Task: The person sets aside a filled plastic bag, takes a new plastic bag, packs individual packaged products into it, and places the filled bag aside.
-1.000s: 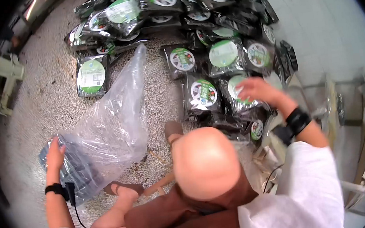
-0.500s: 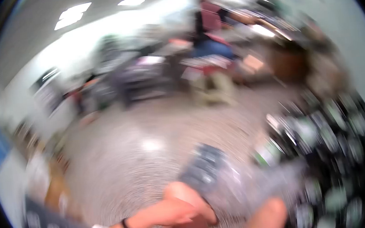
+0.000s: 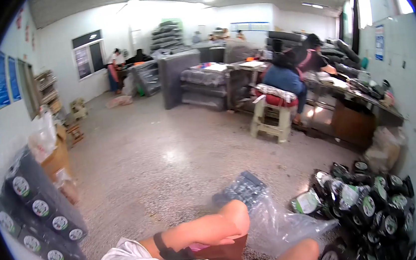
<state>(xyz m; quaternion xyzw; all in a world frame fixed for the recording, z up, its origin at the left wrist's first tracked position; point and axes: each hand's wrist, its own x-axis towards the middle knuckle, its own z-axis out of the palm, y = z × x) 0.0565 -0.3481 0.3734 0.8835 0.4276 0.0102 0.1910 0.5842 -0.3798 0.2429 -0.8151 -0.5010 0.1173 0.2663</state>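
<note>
Limply, wrinkled clear plastic [image 3: 281, 224] sprawls near the left hand [image 3: 213, 233], grip impossible to tell.

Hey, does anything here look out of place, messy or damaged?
Mainly the labelled black packs at lower right: they lie in a jumbled heap, several tilted, unlike the neat labelled rows of the dark bundles at left. A clear plastic bag sprawls crumpled nearby. No spill or damage is apparent.
</note>
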